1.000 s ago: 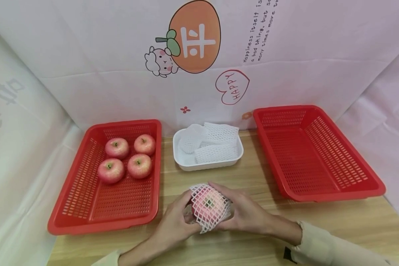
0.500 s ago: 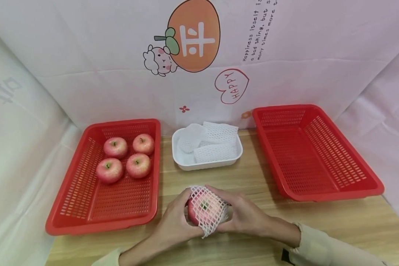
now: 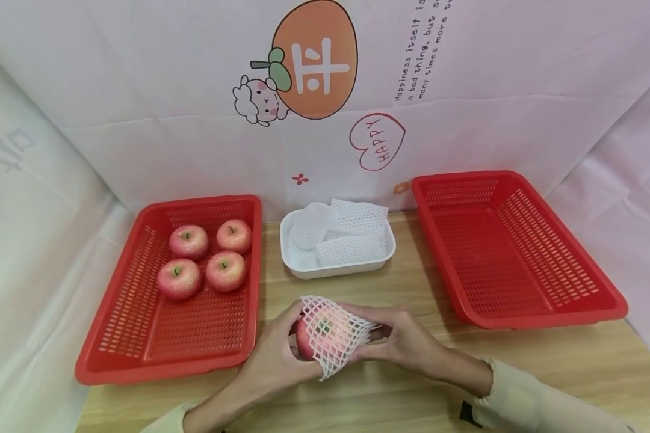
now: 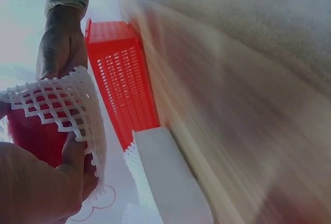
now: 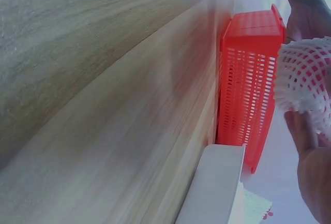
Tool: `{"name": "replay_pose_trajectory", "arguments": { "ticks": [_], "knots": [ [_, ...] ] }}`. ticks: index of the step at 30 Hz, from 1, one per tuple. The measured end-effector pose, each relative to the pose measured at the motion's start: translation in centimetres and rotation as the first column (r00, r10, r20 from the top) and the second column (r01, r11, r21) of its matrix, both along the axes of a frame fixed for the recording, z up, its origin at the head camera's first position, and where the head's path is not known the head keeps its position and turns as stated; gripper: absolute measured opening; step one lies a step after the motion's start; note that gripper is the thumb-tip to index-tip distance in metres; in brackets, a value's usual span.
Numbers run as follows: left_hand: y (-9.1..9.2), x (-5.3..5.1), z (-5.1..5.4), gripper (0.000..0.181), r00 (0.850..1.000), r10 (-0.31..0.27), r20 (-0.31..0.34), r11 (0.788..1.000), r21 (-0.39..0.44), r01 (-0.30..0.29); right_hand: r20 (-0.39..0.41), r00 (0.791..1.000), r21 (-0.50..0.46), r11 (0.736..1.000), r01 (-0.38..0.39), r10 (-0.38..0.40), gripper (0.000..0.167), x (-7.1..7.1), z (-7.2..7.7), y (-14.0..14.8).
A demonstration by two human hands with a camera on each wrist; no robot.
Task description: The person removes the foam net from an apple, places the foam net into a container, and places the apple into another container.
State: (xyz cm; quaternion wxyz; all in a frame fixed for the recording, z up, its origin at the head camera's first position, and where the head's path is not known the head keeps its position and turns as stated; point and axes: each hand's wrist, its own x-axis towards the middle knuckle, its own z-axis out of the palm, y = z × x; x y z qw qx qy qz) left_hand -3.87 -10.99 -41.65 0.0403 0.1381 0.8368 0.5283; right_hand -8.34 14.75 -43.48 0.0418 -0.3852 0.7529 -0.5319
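Note:
A red apple (image 3: 304, 341) is held above the table's front middle, partly covered by a white foam net sleeve (image 3: 342, 340). My left hand (image 3: 271, 355) grips the apple from the left, fingers behind and thumb in front. On the other side my right hand (image 3: 408, 340) holds the gathered right end of the net between fingers and thumb. In the left wrist view the apple's bare side (image 4: 36, 136) shows beyond the net's open edge (image 4: 77, 100). The right wrist view shows the net (image 5: 305, 76) bunched near the right fingers (image 5: 302, 131).
A red basket (image 3: 165, 367) with several apples (image 3: 226, 270) stands at the left. Another red basket (image 3: 482, 258) stands at the right. Between them, by the cloth backdrop, sits a white tray (image 3: 298, 267) with several foam nets (image 3: 352, 249).
The apple and net have moved slightly left and up with my left hand. The net now stretches toward my right hand, and the apple's left side shows more bare skin than a second ago.

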Motion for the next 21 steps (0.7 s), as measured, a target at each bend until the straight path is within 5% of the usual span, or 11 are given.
{"name": "replay_pose_trajectory", "arguments": {
  "ticks": [7,12,21],
  "knots": [
    [-0.6,0.1,0.6,0.075,0.999,0.003,0.039,1.000,0.008,-0.003,0.003,0.999,-0.084,0.996,0.042,-0.041,0.049,0.1,0.0,0.0],
    [-0.9,0.0,0.9,0.077,0.997,-0.023,0.072,0.998,0.064,0.018,-0.070,0.996,-0.106,0.993,0.047,-0.055,0.037,0.0,0.4,0.0],
    [-1.7,-0.1,1.3,0.077,1.000,-0.001,0.005,1.000,-0.029,0.001,-0.119,0.989,-0.091,0.993,0.072,-0.083,0.025,-0.2,1.3,0.0]
  ]
}}
